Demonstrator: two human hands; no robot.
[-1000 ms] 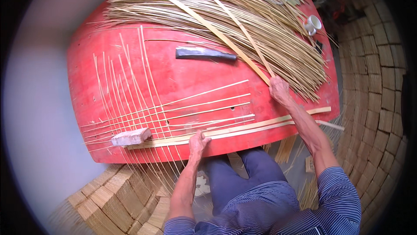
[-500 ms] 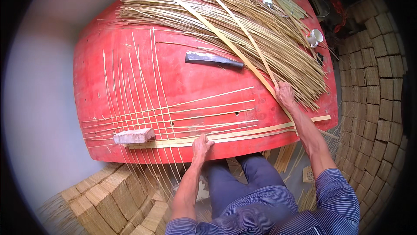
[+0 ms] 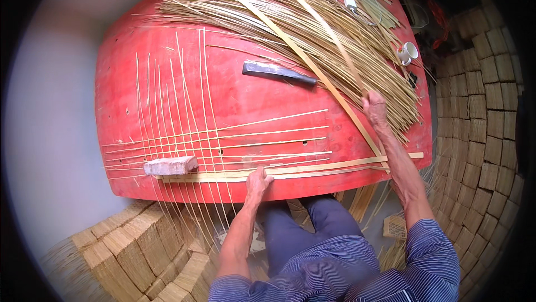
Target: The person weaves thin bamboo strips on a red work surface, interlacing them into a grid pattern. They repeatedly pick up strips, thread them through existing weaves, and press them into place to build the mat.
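My right hand [image 3: 374, 106] is closed round the near end of a long flat bamboo strip [image 3: 312, 14], which slants away to the far left over a heap of thin bamboo sticks [image 3: 268, 17]. My left hand [image 3: 258, 183], thumb out and fingers bent, grips flat bamboo strips [image 3: 312, 168] lying along the table's front edge. To its left, thin bamboo splints [image 3: 192, 140] cross in an open woven grid. A whitish block [image 3: 170, 165] weighs down the grid's near side. Another flat strip [image 3: 329, 87] lies diagonally, left of my right hand.
On the red table [image 3: 167, 45] lies a dark-handled cleaver [image 3: 279, 72] beyond the grid. A white mug [image 3: 407, 53] and a white adapter [image 3: 350, 4] with cable are at the right. Bundled bamboo blocks are stacked to the right [image 3: 474, 129] and lower left [image 3: 131, 249].
My right hand has moved slightly away from me and to the right, with the flat strip's end in it. My left hand stays on the strips at the front edge.
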